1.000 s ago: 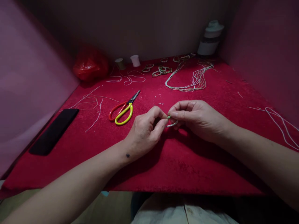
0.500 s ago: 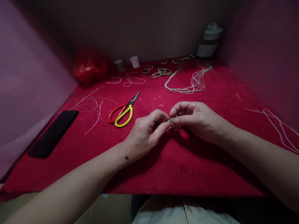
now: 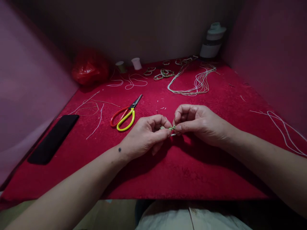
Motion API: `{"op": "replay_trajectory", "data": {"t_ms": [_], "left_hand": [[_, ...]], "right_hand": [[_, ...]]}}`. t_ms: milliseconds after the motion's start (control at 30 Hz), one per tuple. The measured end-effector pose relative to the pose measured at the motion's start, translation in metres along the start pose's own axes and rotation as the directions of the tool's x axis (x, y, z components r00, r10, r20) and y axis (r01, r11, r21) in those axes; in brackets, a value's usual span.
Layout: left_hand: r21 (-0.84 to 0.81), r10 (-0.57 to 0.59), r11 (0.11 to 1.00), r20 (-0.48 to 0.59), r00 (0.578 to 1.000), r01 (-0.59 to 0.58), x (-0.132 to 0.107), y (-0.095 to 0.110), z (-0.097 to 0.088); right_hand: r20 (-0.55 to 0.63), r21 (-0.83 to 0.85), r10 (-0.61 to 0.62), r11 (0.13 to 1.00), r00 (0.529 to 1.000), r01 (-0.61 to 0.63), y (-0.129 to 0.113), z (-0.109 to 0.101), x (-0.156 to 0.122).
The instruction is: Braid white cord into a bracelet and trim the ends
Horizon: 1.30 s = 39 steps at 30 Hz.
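My left hand (image 3: pixel 144 135) and my right hand (image 3: pixel 200 123) meet above the middle of the red cloth (image 3: pixel 168 172), fingertips pinched together. Between them is a small green and white braided cord piece (image 3: pixel 171 128), held by both hands; most of it is hidden by the fingers. Scissors with one red and one yellow handle (image 3: pixel 124 115) lie just left of my left hand, blades pointing away.
A black phone (image 3: pixel 53 139) lies at the left edge. Loose white threads (image 3: pixel 93 107) are scattered left, a bundle of cords (image 3: pixel 195 84) lies at the back, more cords (image 3: pixel 283 127) right. Finished braided loops (image 3: pixel 164 73), two spools (image 3: pixel 136 63), a red bag (image 3: pixel 90 67) and a white container (image 3: pixel 213 40) line the back.
Both hands have sunk slightly toward the cloth and my left hand has turned, its fingers curling more around the cord piece. The view has shifted a little.
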<state>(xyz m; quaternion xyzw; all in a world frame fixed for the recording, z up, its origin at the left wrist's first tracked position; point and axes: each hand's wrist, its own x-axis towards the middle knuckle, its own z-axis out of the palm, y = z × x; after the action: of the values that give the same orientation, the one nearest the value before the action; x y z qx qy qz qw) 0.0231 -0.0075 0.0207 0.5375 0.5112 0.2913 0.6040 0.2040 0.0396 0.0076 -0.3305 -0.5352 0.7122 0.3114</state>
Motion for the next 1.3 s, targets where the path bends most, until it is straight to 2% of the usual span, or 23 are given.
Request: {"op": "replay_trajectory", "data": {"t_ms": [167, 367, 767, 967, 1300], "left_hand": [[-0.032, -0.070, 0.997, 0.077, 0.995, 0.072, -0.002, 0.003, -0.004], [-0.201, -0.137, 0.966, 0.145, 0.980, 0.165, 0.000, -0.002, -0.008], [-0.316, -0.217, 0.910, 0.192, 0.957, 0.269, 0.003, -0.004, -0.008], [-0.330, -0.214, 0.903, 0.213, 0.953, 0.276, 0.004, -0.003, -0.010], [-0.306, -0.216, 0.906, 0.257, 0.942, 0.291, 0.000, -0.002, -0.010]], "right_hand": [[0.014, 0.003, 0.017, 1.000, 1.000, -0.017, -0.001, 0.002, -0.001], [0.027, -0.079, -0.020, 0.997, 0.999, 0.022, -0.003, 0.003, -0.001], [0.093, -0.074, -0.025, 0.997, 0.995, 0.032, -0.006, 0.006, -0.004], [0.125, -0.101, -0.062, 0.992, 0.990, 0.074, -0.007, 0.005, -0.005], [0.178, 0.051, 0.050, 0.997, 0.983, -0.060, -0.001, 0.002, -0.003]]}}
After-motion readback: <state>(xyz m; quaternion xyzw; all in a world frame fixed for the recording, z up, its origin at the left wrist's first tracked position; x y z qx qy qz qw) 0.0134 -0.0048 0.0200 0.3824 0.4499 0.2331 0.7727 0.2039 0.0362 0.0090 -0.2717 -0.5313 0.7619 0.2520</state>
